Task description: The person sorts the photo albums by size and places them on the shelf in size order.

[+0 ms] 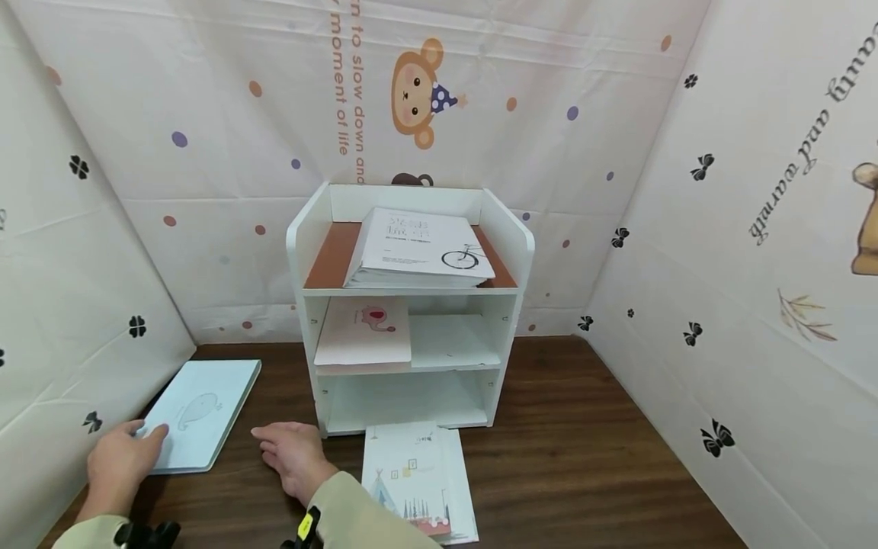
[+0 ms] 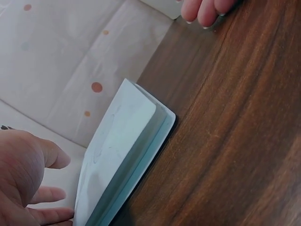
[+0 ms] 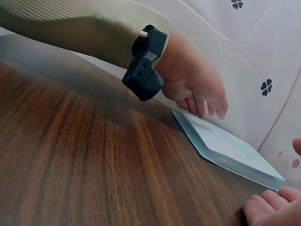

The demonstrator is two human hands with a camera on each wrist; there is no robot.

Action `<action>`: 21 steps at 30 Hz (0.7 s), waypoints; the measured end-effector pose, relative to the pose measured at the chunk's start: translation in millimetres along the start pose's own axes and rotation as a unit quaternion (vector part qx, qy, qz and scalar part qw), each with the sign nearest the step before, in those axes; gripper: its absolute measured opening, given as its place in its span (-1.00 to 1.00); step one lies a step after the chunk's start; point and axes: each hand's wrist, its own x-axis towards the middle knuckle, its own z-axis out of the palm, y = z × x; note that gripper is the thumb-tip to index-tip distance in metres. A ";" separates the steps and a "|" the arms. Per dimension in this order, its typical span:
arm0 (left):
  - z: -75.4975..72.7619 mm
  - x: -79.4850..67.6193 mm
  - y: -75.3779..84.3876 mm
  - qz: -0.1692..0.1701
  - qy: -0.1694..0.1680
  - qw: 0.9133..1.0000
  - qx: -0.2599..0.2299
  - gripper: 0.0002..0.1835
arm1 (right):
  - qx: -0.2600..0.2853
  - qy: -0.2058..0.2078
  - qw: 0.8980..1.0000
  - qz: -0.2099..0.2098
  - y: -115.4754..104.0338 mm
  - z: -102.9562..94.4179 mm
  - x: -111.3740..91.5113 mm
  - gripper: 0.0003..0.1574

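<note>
A light blue notebook [image 1: 199, 423] with a whale drawing on its cover lies flat on the table at the left. My left hand [image 1: 125, 461] is at its near left corner. In the left wrist view the fingertips of that hand [image 2: 26, 172] reach the edge of the notebook [image 2: 120, 141], while the thumb stands apart from the cover. To the right of the notebook my right hand [image 1: 295, 460] hovers low over the wood, fingers loosely bent and holding nothing. A gap separates it from the notebook [image 3: 228, 146] in the right wrist view.
A white shelf [image 1: 511, 263] stands at the back centre. White books [image 1: 418, 244] are stacked on its top, and a pink notebook [image 1: 363, 335] lies on the middle level. Booklets with a tent drawing [image 1: 414, 473] lie before it. Printed cloth walls [image 1: 226, 175] enclose the brown table [image 1: 569, 435].
</note>
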 end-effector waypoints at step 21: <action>-3.3 10.5 1.7 0.008 -0.017 0.999 0.042 -0.25 | 0.026 -0.034 0.999 0.028 4.0 16.5 7.7 -0.69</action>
